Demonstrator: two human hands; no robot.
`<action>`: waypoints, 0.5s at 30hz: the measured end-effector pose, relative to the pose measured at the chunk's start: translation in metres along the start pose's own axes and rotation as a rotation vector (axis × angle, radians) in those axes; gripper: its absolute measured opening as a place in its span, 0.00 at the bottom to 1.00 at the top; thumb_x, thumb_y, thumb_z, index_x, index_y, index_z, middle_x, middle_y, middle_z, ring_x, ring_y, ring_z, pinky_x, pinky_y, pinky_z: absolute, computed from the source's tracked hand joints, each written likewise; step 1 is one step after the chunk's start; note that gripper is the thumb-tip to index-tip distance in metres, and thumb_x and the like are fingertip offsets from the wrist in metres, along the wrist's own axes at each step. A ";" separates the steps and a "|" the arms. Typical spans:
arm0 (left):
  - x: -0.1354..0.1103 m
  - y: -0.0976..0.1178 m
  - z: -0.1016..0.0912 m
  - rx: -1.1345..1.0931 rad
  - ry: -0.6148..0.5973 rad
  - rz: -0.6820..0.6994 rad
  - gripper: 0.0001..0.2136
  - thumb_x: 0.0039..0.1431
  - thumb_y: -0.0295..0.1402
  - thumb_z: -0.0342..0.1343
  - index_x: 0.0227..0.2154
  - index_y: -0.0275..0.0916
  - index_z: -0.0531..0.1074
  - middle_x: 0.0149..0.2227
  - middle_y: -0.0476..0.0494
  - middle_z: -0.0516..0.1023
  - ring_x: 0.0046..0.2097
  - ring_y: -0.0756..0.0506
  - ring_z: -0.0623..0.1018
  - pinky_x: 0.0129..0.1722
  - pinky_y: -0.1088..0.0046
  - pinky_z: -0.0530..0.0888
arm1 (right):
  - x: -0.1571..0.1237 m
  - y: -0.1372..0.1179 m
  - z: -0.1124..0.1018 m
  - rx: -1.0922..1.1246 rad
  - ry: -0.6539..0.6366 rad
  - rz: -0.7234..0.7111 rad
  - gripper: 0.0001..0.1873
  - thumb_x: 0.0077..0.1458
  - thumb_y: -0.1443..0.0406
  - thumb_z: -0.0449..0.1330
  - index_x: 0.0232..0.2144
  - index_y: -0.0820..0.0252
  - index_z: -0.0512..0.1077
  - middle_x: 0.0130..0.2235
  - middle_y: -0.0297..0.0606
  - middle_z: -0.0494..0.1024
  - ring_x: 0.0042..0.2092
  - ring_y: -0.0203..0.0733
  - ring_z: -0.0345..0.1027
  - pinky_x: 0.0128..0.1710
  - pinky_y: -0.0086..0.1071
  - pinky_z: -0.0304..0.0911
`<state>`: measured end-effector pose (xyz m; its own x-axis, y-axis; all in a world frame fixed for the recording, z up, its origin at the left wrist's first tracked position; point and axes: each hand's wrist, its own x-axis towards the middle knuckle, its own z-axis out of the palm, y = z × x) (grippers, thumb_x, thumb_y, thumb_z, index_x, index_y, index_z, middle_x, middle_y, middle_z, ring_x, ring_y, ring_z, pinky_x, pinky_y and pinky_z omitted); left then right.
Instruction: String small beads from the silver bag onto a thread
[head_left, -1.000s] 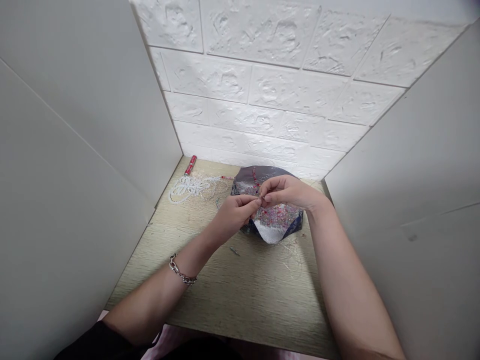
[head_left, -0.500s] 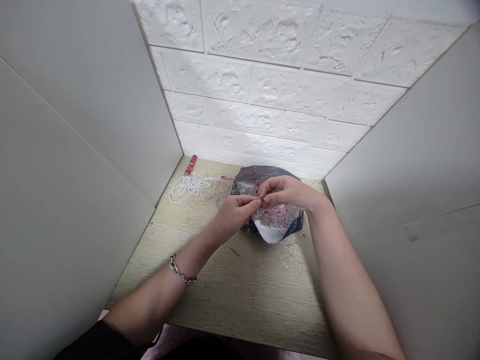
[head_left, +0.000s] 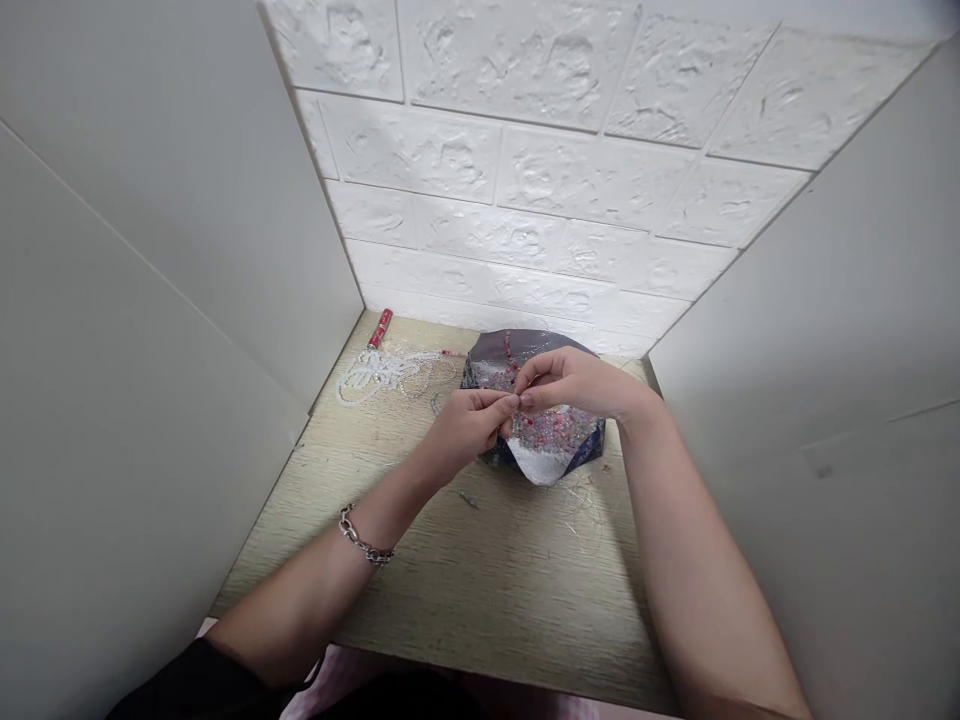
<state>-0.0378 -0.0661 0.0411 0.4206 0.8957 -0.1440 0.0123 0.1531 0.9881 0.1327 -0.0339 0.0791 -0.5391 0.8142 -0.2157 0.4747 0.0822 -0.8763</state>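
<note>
Dark-blue tray (head_left: pixel 489 352) of pink beads sits on the counter (head_left: pixel 487 590); just above it, left hand (head_left: pixel 469 425) and right hand (head_left: pixel 574 382) pinch closed on something too small to tell. White bead strands (head_left: pixel 382 372) lie left of it.

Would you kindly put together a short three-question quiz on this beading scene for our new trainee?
1. True or false: the left hand and right hand meet fingertip to fingertip over the bead container.
2. Which wrist wears the chain bracelet? A left, B right, C neither.
3. Fill in: the red tube lies at the table's far ____ corner.
Key: 1 true; 2 A; 3 left.
</note>
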 end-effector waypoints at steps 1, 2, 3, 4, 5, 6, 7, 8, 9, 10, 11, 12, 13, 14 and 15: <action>0.001 -0.001 0.000 -0.021 0.001 -0.003 0.16 0.50 0.40 0.52 0.16 0.34 0.63 0.14 0.54 0.59 0.15 0.59 0.54 0.15 0.79 0.48 | -0.001 -0.002 0.000 -0.055 0.026 -0.004 0.08 0.43 0.63 0.59 0.28 0.61 0.71 0.28 0.33 0.73 0.31 0.33 0.65 0.32 0.28 0.60; 0.002 -0.002 0.000 -0.038 0.003 -0.007 0.16 0.50 0.41 0.52 0.16 0.34 0.64 0.14 0.54 0.60 0.14 0.59 0.54 0.15 0.79 0.48 | -0.002 -0.005 0.001 -0.113 0.051 -0.010 0.08 0.43 0.63 0.58 0.28 0.61 0.71 0.28 0.33 0.73 0.32 0.34 0.65 0.32 0.28 0.60; 0.003 -0.003 -0.001 -0.051 0.007 -0.010 0.16 0.50 0.42 0.52 0.16 0.34 0.64 0.14 0.54 0.60 0.14 0.59 0.54 0.15 0.79 0.47 | -0.003 -0.008 0.002 -0.174 0.072 -0.015 0.07 0.43 0.63 0.58 0.27 0.61 0.71 0.28 0.33 0.73 0.32 0.34 0.65 0.32 0.28 0.59; 0.003 -0.004 -0.001 -0.060 0.011 -0.013 0.16 0.50 0.42 0.52 0.17 0.34 0.64 0.14 0.54 0.60 0.14 0.59 0.54 0.15 0.79 0.47 | -0.004 -0.011 0.003 -0.235 0.092 -0.020 0.07 0.44 0.63 0.57 0.27 0.60 0.71 0.28 0.33 0.73 0.32 0.34 0.65 0.31 0.28 0.58; 0.004 -0.005 0.000 -0.064 0.016 -0.016 0.16 0.50 0.42 0.52 0.16 0.34 0.63 0.14 0.54 0.60 0.14 0.59 0.54 0.14 0.79 0.47 | -0.005 -0.015 0.004 -0.298 0.113 -0.023 0.06 0.44 0.64 0.57 0.26 0.60 0.71 0.28 0.32 0.73 0.32 0.34 0.65 0.31 0.28 0.57; 0.004 -0.006 0.000 -0.064 0.019 -0.019 0.17 0.50 0.42 0.52 0.16 0.34 0.63 0.14 0.54 0.59 0.14 0.59 0.54 0.14 0.79 0.47 | -0.007 -0.018 0.005 -0.361 0.134 -0.025 0.06 0.45 0.64 0.56 0.25 0.59 0.71 0.28 0.32 0.73 0.32 0.34 0.65 0.30 0.28 0.57; 0.005 -0.006 0.000 -0.062 0.022 -0.022 0.17 0.49 0.43 0.53 0.16 0.34 0.63 0.13 0.54 0.59 0.14 0.59 0.54 0.14 0.80 0.47 | -0.008 -0.021 0.007 -0.419 0.152 -0.027 0.05 0.45 0.65 0.55 0.25 0.59 0.71 0.28 0.32 0.73 0.31 0.34 0.64 0.30 0.28 0.56; 0.005 -0.006 0.000 -0.060 0.022 -0.025 0.17 0.49 0.43 0.53 0.16 0.34 0.63 0.13 0.54 0.58 0.14 0.59 0.54 0.14 0.80 0.47 | -0.009 -0.024 0.008 -0.466 0.165 -0.028 0.05 0.46 0.66 0.54 0.24 0.59 0.70 0.28 0.32 0.73 0.31 0.34 0.63 0.29 0.28 0.55; 0.005 -0.007 0.000 -0.058 0.021 -0.029 0.17 0.49 0.43 0.53 0.16 0.34 0.63 0.13 0.55 0.58 0.14 0.59 0.54 0.14 0.80 0.46 | -0.011 -0.026 0.009 -0.505 0.172 -0.028 0.06 0.46 0.67 0.53 0.24 0.59 0.70 0.27 0.32 0.73 0.30 0.33 0.63 0.29 0.27 0.54; 0.005 -0.007 0.000 -0.056 0.019 -0.033 0.17 0.49 0.43 0.53 0.17 0.34 0.64 0.13 0.55 0.58 0.14 0.59 0.53 0.14 0.80 0.46 | -0.011 -0.028 0.010 -0.534 0.172 -0.030 0.06 0.46 0.67 0.52 0.24 0.59 0.69 0.27 0.32 0.72 0.30 0.33 0.62 0.28 0.27 0.53; 0.006 -0.008 0.000 -0.057 0.019 -0.035 0.16 0.49 0.43 0.53 0.17 0.34 0.64 0.13 0.55 0.58 0.14 0.59 0.53 0.14 0.80 0.46 | -0.012 -0.029 0.011 -0.552 0.166 -0.032 0.06 0.47 0.68 0.52 0.24 0.59 0.69 0.27 0.32 0.72 0.30 0.33 0.62 0.28 0.27 0.53; 0.006 -0.008 -0.001 -0.060 0.018 -0.035 0.16 0.49 0.43 0.53 0.18 0.34 0.65 0.13 0.55 0.58 0.14 0.59 0.53 0.14 0.80 0.46 | -0.012 -0.030 0.011 -0.562 0.157 -0.035 0.06 0.47 0.68 0.51 0.24 0.59 0.68 0.27 0.32 0.72 0.30 0.33 0.61 0.28 0.27 0.52; 0.006 -0.009 -0.001 -0.064 0.016 -0.035 0.16 0.49 0.43 0.53 0.19 0.34 0.65 0.13 0.55 0.58 0.14 0.59 0.53 0.14 0.80 0.46 | -0.013 -0.030 0.011 -0.564 0.146 -0.039 0.06 0.47 0.68 0.51 0.25 0.59 0.68 0.27 0.32 0.72 0.29 0.33 0.61 0.28 0.27 0.52; 0.006 -0.009 -0.001 -0.072 0.015 -0.033 0.16 0.49 0.43 0.54 0.19 0.34 0.65 0.14 0.55 0.58 0.14 0.59 0.54 0.14 0.80 0.46 | -0.012 -0.030 0.012 -0.561 0.134 -0.043 0.06 0.47 0.68 0.51 0.25 0.59 0.68 0.27 0.32 0.71 0.30 0.33 0.61 0.28 0.27 0.51; 0.006 -0.009 -0.001 -0.084 0.014 -0.030 0.15 0.48 0.43 0.54 0.19 0.34 0.65 0.14 0.55 0.59 0.14 0.59 0.54 0.14 0.80 0.46 | -0.012 -0.030 0.012 -0.554 0.122 -0.047 0.06 0.48 0.68 0.50 0.26 0.60 0.68 0.28 0.32 0.71 0.30 0.33 0.61 0.28 0.27 0.51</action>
<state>-0.0365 -0.0616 0.0309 0.4088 0.8957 -0.1749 -0.0513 0.2139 0.9755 0.1169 -0.0529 0.1030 -0.5000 0.8600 -0.1017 0.7639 0.3828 -0.5195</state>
